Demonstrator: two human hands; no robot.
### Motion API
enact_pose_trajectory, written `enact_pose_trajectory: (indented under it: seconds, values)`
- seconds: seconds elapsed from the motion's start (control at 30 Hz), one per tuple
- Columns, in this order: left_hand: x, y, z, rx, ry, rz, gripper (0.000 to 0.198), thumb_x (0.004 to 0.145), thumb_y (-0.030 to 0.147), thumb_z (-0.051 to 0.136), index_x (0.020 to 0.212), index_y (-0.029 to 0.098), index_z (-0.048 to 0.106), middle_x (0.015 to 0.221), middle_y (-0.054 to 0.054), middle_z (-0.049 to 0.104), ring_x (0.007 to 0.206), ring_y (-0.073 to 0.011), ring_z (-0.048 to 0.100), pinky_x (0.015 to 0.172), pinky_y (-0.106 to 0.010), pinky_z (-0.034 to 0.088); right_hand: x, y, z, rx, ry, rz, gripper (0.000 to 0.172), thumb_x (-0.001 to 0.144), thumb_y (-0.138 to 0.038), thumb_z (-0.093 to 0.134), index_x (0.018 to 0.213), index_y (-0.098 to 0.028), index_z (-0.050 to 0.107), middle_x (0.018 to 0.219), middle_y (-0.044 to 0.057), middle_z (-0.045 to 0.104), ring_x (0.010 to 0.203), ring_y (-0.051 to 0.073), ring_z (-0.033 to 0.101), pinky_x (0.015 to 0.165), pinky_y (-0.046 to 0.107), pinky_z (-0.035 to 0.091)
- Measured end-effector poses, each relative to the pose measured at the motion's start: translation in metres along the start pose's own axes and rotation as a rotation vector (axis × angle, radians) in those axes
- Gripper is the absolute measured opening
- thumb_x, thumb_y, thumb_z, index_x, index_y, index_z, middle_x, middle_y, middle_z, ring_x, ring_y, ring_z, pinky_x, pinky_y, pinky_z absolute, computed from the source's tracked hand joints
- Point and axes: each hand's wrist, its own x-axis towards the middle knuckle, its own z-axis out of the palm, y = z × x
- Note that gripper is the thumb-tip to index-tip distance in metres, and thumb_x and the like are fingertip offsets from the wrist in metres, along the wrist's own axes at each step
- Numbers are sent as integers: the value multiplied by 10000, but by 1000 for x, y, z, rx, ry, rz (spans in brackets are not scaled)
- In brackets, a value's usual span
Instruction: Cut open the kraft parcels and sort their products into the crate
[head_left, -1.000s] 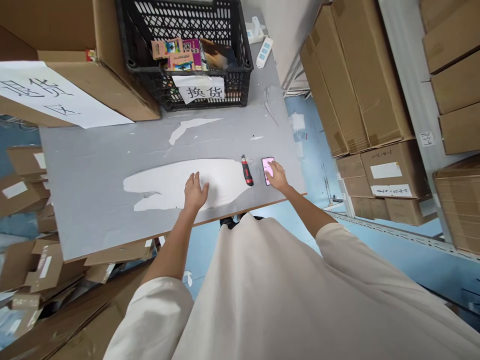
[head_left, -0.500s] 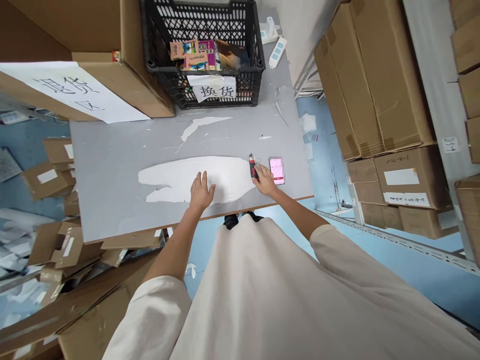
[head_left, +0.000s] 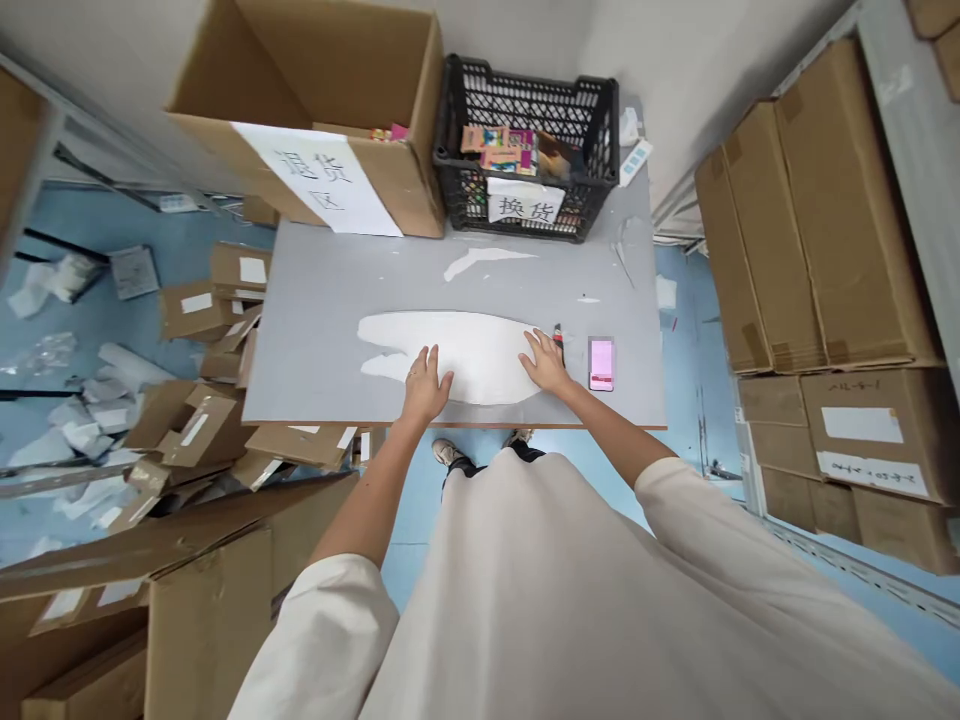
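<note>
A long white sheet with rounded ends and a split left side (head_left: 480,350) lies flat along the front of the grey table (head_left: 322,380). My left hand (head_left: 428,385) rests on its lower middle, fingers spread, a ring on one finger. At the sheet's right end my right hand (head_left: 544,361) lies open with the fingers apart. Just right of those fingers is a black and red utility knife (head_left: 559,340), lying on the table and partly behind the hand. Farther right lies a phone (head_left: 601,363) with a pink screen.
A cardboard box (head_left: 382,190) with a paper sign and a black plastic crate (head_left: 592,210) holding colourful packets stand at the table's back. White scraps (head_left: 480,258) lie mid-table. Stacked cartons (head_left: 802,240) line the right; loose boxes (head_left: 187,310) pile up on the left.
My right hand has let go of the utility knife and moved left onto the sheet's right end. My left hand stays on the sheet. The whole view has shifted leftward.
</note>
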Motion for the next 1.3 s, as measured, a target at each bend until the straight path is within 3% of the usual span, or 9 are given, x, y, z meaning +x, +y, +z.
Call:
enact_pose_trajectory:
  seconds: [0.13,0.4,0.57,0.77,0.93,1.07,1.3]
  values:
    - [-21,-35,-28,-25,67,-19,778,1086,549,476,1721,111,385,1789,-283,376,1673,-450,361,1333,-683,349,17,-49,21,-42,-8,-80,695,1099,-526,463,1724,-222,465,1794,198,397,1639,413,358,1321,670,308]
    - [-80,-129,-98,-80,180,-70,717,1108,504,460,1725,146,390,1785,-244,405,1679,-406,365,1342,-636,363,35,-177,84,-79,-54,-222,685,1100,-549,443,1718,-255,469,1791,189,400,1632,428,359,1286,690,348]
    - [-109,-169,-130,-79,242,-143,677,1107,427,465,1710,126,406,1778,-257,410,1668,-409,386,1345,-640,355,50,-243,115,-102,-115,-348,665,1109,-558,433,1706,-270,487,1793,176,401,1639,419,356,1290,673,357]
    - [-152,-201,-139,-73,387,-327,640,1092,383,508,1683,147,443,1760,-240,444,1660,-388,410,1342,-619,381,86,-302,159,-179,-269,-550,668,1102,-505,431,1710,-231,475,1789,194,400,1638,408,367,1286,668,377]
    - [-220,-230,-142,-62,536,-515,637,1072,371,550,1669,166,466,1746,-232,464,1639,-392,439,1333,-633,397,99,-365,217,-204,-410,-760,666,1098,-486,447,1706,-216,478,1787,204,394,1638,407,362,1292,666,376]
    - [-284,-248,-144,-67,652,-681,617,1060,353,569,1645,170,498,1734,-221,481,1626,-382,459,1334,-613,408,79,-425,265,-178,-509,-922,652,1097,-488,449,1696,-236,492,1770,199,423,1623,408,388,1283,680,382]
    - [-393,-287,-138,-96,813,-888,599,1049,341,557,1621,169,518,1716,-223,498,1605,-386,483,1314,-627,428,14,-525,341,-192,-679,-1117,641,1100,-502,455,1674,-227,528,1780,186,415,1643,400,379,1319,661,353]
